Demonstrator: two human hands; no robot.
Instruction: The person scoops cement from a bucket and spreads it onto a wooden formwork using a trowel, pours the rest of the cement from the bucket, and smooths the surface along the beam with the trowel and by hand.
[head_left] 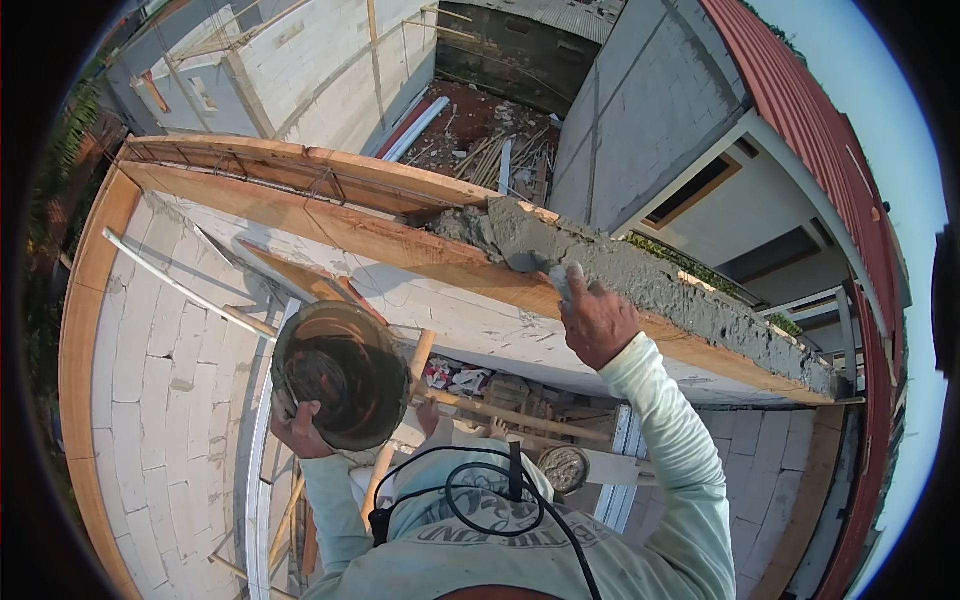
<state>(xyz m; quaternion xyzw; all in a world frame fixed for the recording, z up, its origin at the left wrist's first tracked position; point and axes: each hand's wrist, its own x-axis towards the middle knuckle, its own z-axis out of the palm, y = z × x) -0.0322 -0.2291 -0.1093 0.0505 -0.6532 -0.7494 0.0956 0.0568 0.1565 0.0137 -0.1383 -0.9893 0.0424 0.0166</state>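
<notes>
My left hand (302,432) grips the rim of a dark round bucket (345,375), tilted so that its nearly emptied, stained inside faces up. My right hand (598,325) is closed round the handle of a trowel (525,245). The trowel's blade rests at the wet grey concrete (650,275) along the top of the wall. This concrete fills the right part of a long trough between wooden formwork boards (390,235). On the left, the trough is unfilled and steel reinforcing bars (322,188) show inside it.
Below me are bamboo poles (500,410) by my bare feet, and a small bucket of grey mix (563,468). A pale pole (185,285) slants at the left along the block wall (160,400). Beyond the formwork, the ground lies far below, with bamboo scraps (500,160).
</notes>
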